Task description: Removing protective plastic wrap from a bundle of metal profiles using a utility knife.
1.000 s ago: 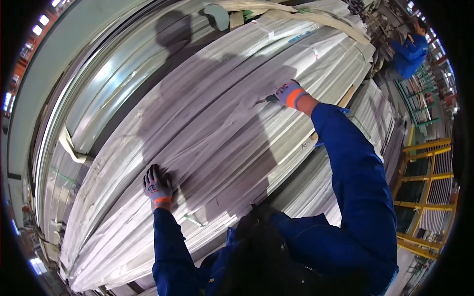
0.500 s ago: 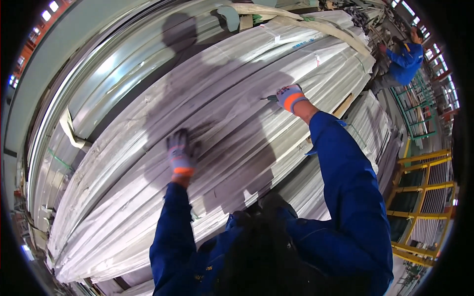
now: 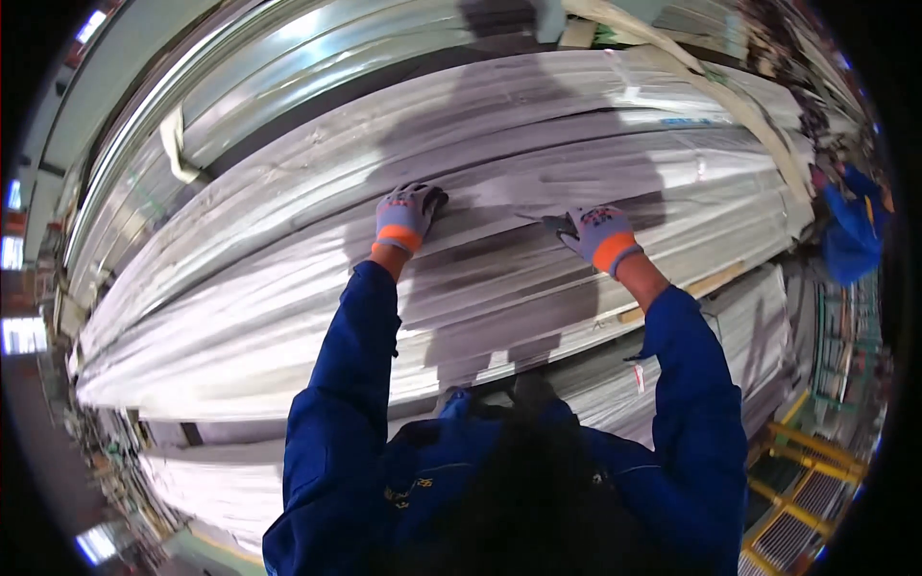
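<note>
View from the head camera, looking down over a stack of long wrapped bundles (image 3: 288, 317), each sheathed in translucent whitish film that is creased lengthwise and glossy under the overhead light; the bundles run from lower left to upper right and fill most of the field, the fisheye bending their edges into arcs. The left hand (image 3: 405, 217), in a grey knit glove with an orange cuff band, lies flat on the top bundle, fingers spread and not closed around anything. The right hand (image 3: 595, 235), gloved alike, rests on the same surface just to the right, its dark-coated fingertips pointing left onto the film; whether it pinches the wrap cannot be told. Both forearms wear blue sleeves (image 3: 346, 365). The person's shadow (image 3: 499, 115) falls across the bundles above the hands. A pale strap (image 3: 178, 144) loops over the shinier metallic stack behind, at upper left. At the right edge a second person in blue (image 3: 850, 230) stands well apart, near yellow railings (image 3: 816, 461).
</note>
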Available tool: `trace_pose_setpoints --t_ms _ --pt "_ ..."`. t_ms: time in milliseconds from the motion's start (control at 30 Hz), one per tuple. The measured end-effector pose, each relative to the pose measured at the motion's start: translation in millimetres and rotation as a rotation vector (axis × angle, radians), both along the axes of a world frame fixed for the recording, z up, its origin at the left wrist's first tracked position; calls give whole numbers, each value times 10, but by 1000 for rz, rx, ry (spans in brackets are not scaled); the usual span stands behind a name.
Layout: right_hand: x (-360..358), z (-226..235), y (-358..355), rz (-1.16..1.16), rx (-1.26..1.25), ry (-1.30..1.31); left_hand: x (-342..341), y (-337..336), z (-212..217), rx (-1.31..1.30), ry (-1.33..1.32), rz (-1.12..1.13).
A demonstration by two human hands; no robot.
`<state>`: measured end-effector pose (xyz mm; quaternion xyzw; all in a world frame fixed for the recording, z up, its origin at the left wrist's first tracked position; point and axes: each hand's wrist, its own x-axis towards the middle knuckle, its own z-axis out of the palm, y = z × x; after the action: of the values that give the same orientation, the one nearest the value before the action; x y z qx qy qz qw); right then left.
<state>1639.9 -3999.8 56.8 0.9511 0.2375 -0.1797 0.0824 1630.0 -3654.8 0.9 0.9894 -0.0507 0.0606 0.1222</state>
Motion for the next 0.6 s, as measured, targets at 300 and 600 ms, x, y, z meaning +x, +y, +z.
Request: trace_pose_setpoints --t_ms 300,600 --pt "41 73 435 255 224 0 54 84 -2 -95 147 312" --pt "-111 -392 373 226 174 127 150 91 -33 -248 162 357"
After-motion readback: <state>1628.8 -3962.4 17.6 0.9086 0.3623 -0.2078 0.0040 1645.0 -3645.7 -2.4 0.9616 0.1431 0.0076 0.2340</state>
